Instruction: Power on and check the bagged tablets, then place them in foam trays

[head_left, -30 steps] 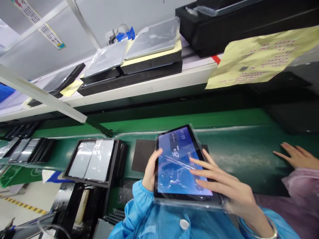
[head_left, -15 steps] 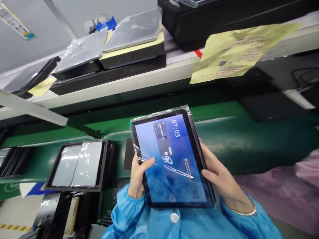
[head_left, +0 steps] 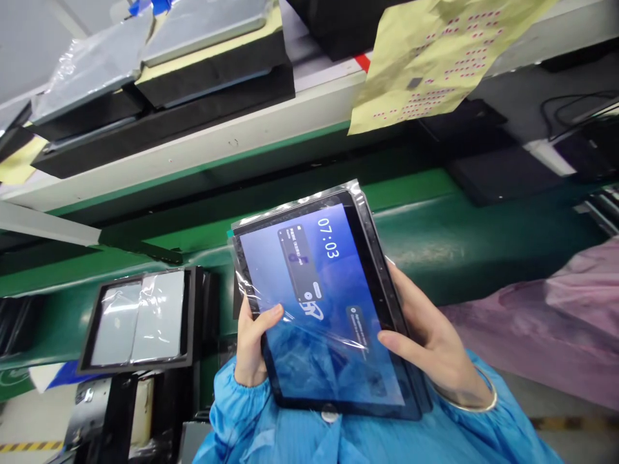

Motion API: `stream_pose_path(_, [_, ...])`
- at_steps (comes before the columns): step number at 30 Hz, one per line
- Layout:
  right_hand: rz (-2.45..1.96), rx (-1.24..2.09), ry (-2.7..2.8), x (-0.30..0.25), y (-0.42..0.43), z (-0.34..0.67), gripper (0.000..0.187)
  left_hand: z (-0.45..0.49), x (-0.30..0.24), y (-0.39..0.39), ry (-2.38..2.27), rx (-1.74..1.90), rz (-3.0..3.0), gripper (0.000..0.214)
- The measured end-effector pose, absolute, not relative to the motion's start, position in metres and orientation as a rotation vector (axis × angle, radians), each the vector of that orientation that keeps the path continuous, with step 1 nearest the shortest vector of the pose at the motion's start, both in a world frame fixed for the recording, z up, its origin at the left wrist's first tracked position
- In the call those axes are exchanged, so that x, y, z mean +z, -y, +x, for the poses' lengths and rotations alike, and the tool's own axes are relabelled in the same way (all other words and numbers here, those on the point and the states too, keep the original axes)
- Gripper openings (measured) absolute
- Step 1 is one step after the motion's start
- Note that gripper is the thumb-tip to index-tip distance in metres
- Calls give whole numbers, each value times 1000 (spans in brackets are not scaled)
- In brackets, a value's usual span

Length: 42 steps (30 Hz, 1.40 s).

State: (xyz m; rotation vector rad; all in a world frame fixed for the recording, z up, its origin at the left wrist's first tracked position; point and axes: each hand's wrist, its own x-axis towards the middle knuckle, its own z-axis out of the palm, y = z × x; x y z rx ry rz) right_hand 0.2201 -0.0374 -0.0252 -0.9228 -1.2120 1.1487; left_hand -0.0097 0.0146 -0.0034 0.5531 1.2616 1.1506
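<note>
A black tablet point(head_left: 324, 303) in a clear plastic wrap is raised in front of my chest, its blue screen lit and showing 07:03. My left hand point(head_left: 251, 341) grips its left edge, thumb lying on the screen. My right hand point(head_left: 425, 341) grips the right edge, thumb on the glass and fingers behind. A thin bangle sits on my right wrist. Both my sleeves are blue.
The green conveyor belt point(head_left: 464, 238) runs behind the tablet. A black tray with wrapped panels point(head_left: 138, 319) stands at the left. The shelf above holds black foam trays with bagged devices point(head_left: 159, 64), and a yellow sheet point(head_left: 435, 58) hangs from it. A person's pink sleeve point(head_left: 556, 322) lies at the right.
The tablet has come up off the belt toward me. My right hand went from flat on the screen to gripping the right edge. The other person's hand has left the view.
</note>
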Motion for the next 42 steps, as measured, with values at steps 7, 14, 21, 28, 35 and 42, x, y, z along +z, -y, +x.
stream_pose_path(7, [-906, 1238, 1159, -31, 41, 222, 72, 4, 16, -14, -1328, 1182, 451, 61])
stream_pose_path(14, [-870, 1281, 1122, -25, 40, 220, 72, 4, 13, -17, -1336, 1171, 403, 55])
stream_pose_path(21, [-897, 1340, 1031, -23, 38, 219, 75, -1, 5, -17, -1307, 1141, 414, 57])
stream_pose_path(28, [-1094, 1293, 880, -53, 33, 224, 92, -34, -41, -39, -1289, 1006, 545, 99])
stream_pose_path(35, [-1398, 1105, 738, -181, 13, 253, 92, -95, -138, -73, -1296, 889, 634, 92])
stream_pose_path(42, [-1442, 1094, 691, -281, -4, 258, 105, -139, -225, -111, -1493, 800, 827, 79])
